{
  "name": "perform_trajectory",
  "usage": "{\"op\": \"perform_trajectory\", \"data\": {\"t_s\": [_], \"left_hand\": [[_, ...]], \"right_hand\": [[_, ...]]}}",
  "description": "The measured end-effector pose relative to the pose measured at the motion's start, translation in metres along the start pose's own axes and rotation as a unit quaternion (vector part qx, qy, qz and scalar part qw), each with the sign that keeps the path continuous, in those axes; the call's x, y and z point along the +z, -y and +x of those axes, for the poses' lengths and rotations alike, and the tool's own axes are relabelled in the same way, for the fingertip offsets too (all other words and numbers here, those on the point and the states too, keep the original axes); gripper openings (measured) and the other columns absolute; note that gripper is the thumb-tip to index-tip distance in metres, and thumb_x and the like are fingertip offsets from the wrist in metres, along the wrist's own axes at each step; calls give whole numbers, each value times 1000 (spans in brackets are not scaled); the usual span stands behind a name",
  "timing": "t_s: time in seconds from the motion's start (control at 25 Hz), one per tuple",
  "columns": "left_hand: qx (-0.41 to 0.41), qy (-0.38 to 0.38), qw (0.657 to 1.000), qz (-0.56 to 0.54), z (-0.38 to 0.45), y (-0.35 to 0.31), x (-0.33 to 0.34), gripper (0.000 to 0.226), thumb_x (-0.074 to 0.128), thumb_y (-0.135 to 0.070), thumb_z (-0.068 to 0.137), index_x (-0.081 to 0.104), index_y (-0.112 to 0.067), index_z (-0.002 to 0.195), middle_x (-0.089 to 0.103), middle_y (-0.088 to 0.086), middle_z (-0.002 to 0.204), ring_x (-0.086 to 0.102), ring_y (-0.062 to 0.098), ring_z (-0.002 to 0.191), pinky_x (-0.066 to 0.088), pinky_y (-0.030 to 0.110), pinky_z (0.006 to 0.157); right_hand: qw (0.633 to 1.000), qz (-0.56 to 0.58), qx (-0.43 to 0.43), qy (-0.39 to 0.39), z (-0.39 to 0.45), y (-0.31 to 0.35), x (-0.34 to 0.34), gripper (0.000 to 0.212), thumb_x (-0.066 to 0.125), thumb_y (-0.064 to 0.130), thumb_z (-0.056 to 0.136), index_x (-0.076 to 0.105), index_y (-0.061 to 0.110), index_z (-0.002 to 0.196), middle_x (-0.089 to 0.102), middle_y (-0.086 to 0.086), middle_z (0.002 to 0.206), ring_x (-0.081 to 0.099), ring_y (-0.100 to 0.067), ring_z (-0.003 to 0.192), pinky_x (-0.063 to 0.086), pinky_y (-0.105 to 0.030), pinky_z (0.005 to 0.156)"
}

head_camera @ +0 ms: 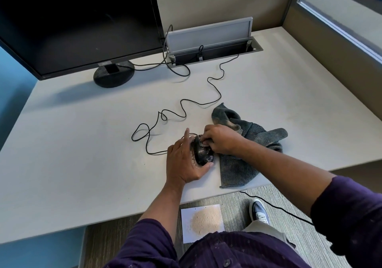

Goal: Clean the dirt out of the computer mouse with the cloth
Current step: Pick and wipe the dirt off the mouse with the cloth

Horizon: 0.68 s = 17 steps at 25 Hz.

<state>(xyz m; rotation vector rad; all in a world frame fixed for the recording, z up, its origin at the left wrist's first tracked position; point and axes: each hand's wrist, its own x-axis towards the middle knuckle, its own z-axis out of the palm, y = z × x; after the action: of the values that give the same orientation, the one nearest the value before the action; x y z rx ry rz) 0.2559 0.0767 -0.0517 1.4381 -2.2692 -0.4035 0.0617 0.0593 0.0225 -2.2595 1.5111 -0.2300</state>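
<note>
The mouse [202,153] — black, glossy, speckled with pale grit — is held on the tabletop [82,164] near its front edge. It is gripped from the left by the left hand [184,162], forefinger stretched out. A fold of the grey cloth [248,143] is pinched against its top by the right hand [220,141]. Its cord [182,106] is looped across the tabletop behind.

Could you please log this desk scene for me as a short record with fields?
setting: desk in a cubicle
mouse: black, wired, speckled with dirt, on the desk
left hand: holds the mouse steady, index finger straight
right hand: presses a fold of the cloth against the mouse's front
cloth: grey, crumpled, lying right of the mouse
cable: winds across the desk to the open cable tray
monitor: dark
floor: paper sheet with a sandy pile
</note>
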Motion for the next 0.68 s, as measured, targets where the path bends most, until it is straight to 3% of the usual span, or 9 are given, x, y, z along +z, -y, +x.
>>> {"op": "perform_trajectory", "data": {"t_s": [0.16, 0.24, 0.32, 0.4, 0.6, 0.68], "left_hand": [[0, 9, 1000, 6, 1, 1, 1, 134, 72, -79, 65, 19, -10, 166, 60, -12, 144, 53, 15, 135, 41, 37, 105], [-1, 5, 1000, 6, 1, 0, 1, 133, 72, -79, 64, 21, -10, 165, 60, -12, 143, 54, 15, 133, 40, 36, 103], [-2, -3, 1000, 0, 0, 0, 1, 133, 73, -79, 63, 22, -10, 165, 61, -12, 142, 54, 15, 131, 41, 37, 102], [-2, -4, 1000, -1, 0, 0, 1, 133, 75, -78, 63, 22, -10, 164, 60, -11, 142, 54, 15, 131, 43, 38, 102], [1, -1, 1000, -3, 0, 1, 1, 133, 76, -76, 63, 21, -10, 165, 60, -10, 144, 53, 15, 133, 41, 37, 105], [1, 2, 1000, 1, 0, 1, 2, 133, 74, -77, 64, 21, -10, 165, 60, -10, 144, 54, 16, 134, 41, 37, 105]], "right_hand": [[994, 5, -95, 51, -4, 5, 1, 20, 69, 16, 85, 77, 21, 103, 65, 2, 99, 63, -18, 88, 51, -30, 81], [999, 18, -44, 15, 0, -2, -6, 19, 69, 21, 87, 77, 23, 104, 64, 6, 98, 62, -15, 90, 50, -30, 83], [993, 66, 57, -75, 4, -12, -8, 16, 68, 23, 89, 77, 22, 103, 64, 9, 96, 60, -11, 91, 51, -31, 86], [987, 82, 96, -95, 0, -19, -3, 16, 66, 22, 90, 78, 21, 101, 66, 10, 96, 60, -8, 89, 51, -28, 86], [995, 103, 6, -16, -20, -15, 9, 10, 76, 21, 83, 78, 19, 93, 66, 11, 90, 60, -3, 82, 47, -18, 81], [995, 92, -29, -24, -18, -13, 11, 11, 76, 19, 82, 78, 16, 93, 67, 6, 91, 62, -8, 83, 48, -20, 81]]}}
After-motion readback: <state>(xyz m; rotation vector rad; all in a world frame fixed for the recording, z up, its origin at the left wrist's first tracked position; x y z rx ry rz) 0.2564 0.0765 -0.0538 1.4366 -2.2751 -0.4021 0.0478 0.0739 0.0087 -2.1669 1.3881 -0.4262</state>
